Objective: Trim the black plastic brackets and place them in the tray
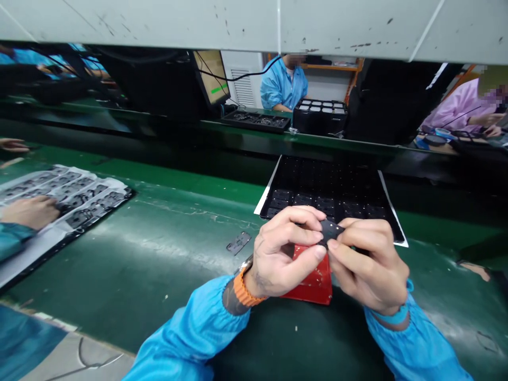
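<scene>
Both my hands meet over the green conveyor belt (166,254), pinching one small black part (330,231) between them. My left hand (283,254) grips it with thumb and curled fingers, an orange band on its wrist. My right hand (367,264) closes on the part's other side. Directly under my hands lies a red block (313,283). Just beyond them sits a black tray (329,185) with rows of black parts in its pockets.
A small dark flat piece (238,242) lies loose on the belt left of my hands. At far left a co-worker's hand (29,211) rests on another tray of parts (79,198). Across the line sit people in blue (283,84) and pink (464,108), with a monitor (210,76) and stacked black trays (320,114).
</scene>
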The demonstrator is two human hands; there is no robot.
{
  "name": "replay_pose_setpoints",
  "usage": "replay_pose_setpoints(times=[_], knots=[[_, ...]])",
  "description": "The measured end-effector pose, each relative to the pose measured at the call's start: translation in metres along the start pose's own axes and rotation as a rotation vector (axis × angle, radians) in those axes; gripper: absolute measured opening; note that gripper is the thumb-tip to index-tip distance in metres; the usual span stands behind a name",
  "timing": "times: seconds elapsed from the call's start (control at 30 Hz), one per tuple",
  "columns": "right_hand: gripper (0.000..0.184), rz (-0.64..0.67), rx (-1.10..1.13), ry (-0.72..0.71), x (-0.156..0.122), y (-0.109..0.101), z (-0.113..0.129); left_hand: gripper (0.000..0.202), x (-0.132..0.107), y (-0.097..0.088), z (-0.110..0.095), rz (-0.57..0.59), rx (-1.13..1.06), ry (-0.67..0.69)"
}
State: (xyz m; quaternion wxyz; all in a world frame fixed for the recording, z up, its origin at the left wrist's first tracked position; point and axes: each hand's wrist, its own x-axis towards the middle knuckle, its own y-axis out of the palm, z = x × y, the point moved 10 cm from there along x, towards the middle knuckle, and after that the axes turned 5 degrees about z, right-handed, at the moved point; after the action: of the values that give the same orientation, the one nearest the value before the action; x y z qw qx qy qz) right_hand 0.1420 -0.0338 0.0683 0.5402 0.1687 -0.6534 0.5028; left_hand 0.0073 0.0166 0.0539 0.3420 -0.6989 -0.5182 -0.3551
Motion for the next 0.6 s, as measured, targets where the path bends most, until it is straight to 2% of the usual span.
replay_pose_setpoints(times=[0.33, 0.53, 0.6], knots=[[0.021, 0.028, -0.027, 0.001, -0.004, 0.001, -0.005, 0.012, -0.003, -0.001, 0.006, -0.031, -0.010, -0.063], [0.019, 0.116, -0.026, -0.078, 0.001, 0.014, 0.005, 0.016, 0.000, -0.007, 0.012, -0.068, -0.015, -0.095], [0.019, 0.096, -0.007, -0.043, 0.002, 0.013, 0.002, 0.012, 0.001, -0.007, 0.015, -0.054, -0.065, -0.115]])
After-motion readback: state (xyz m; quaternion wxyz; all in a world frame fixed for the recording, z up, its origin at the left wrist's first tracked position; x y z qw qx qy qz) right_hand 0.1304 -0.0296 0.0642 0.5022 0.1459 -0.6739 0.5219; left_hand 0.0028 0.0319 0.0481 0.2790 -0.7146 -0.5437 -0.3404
